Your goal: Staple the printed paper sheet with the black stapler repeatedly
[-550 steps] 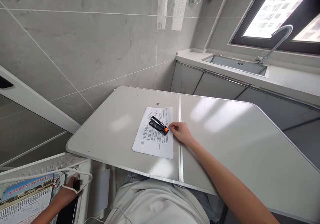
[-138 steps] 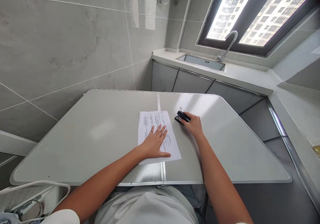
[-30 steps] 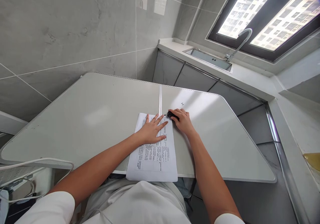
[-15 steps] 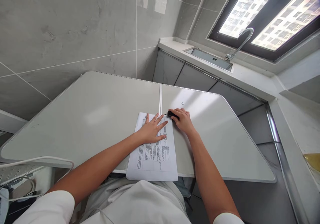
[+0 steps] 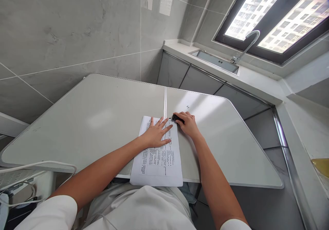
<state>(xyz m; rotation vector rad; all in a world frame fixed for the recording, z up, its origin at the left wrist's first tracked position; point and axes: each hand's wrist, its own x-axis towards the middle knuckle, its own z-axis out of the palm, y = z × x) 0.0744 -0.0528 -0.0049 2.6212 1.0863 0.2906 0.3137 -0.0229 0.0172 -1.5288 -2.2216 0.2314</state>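
Observation:
Printed sheets of paper (image 5: 159,168) lie near the front edge of the table, their lower end reaching past it. My left hand (image 5: 156,134) rests flat on the upper part of the paper, its fingers spread. At the paper's top right corner, my right hand (image 5: 188,123) is closed around a small black stapler (image 5: 177,118). The stapler's front end points left and meets the paper's edge. My right fingers cover much of its body, so its jaws cannot be made out.
The pale folding table (image 5: 77,120) has a seam (image 5: 165,101) down its middle. A few tiny dark bits (image 5: 187,107) lie beyond my right hand. A white cable (image 5: 51,162) crosses the table's front left edge. Behind stand a counter with a sink (image 5: 216,57) and a faucet (image 5: 246,48).
Both hands and the paper stay almost where they were. The stapler's front end looks slightly changed at the paper's corner; the view has shifted a touch.

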